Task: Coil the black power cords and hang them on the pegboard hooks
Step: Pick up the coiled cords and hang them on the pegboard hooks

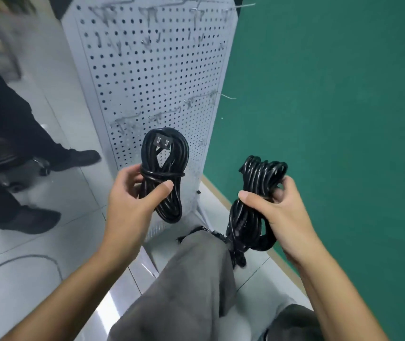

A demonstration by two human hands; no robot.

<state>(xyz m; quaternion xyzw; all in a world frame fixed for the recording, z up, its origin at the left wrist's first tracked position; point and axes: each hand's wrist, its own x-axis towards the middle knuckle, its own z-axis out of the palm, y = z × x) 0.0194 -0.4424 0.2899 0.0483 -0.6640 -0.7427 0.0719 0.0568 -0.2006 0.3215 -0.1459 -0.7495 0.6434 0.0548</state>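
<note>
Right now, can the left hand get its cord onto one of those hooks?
Probably yes. The left hand holds its coiled cord right before the pegboard, just below the hooks, with nothing between them.

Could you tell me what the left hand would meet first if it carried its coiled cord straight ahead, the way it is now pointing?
Probably the white pegboard: the left hand and its coiled cord sit right before its lower panel, though depth is unclear.
</note>
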